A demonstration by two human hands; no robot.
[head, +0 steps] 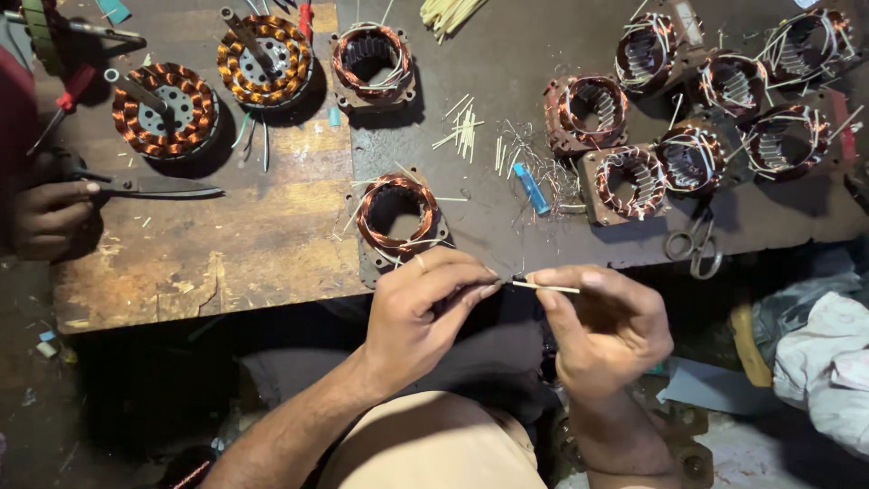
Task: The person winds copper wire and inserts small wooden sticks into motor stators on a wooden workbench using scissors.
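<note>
My left hand (425, 312) and my right hand (608, 328) meet just in front of the workbench edge. Between their pinched fingertips I hold a thin pale sleeve (546, 288) on a fine wire. The wire seems to run from the stator with copper windings (396, 214) that lies on the bench right behind my left hand. A ring sits on one finger of my left hand.
Several more wound stators (688, 118) crowd the right of the dark bench (489, 72); two round copper coils (165, 109) stand on the wooden board at left. Scissors (695, 243), a blue tube (532, 188), loose pale sleeves (464, 132). Another person's hand (47, 217) rests at far left.
</note>
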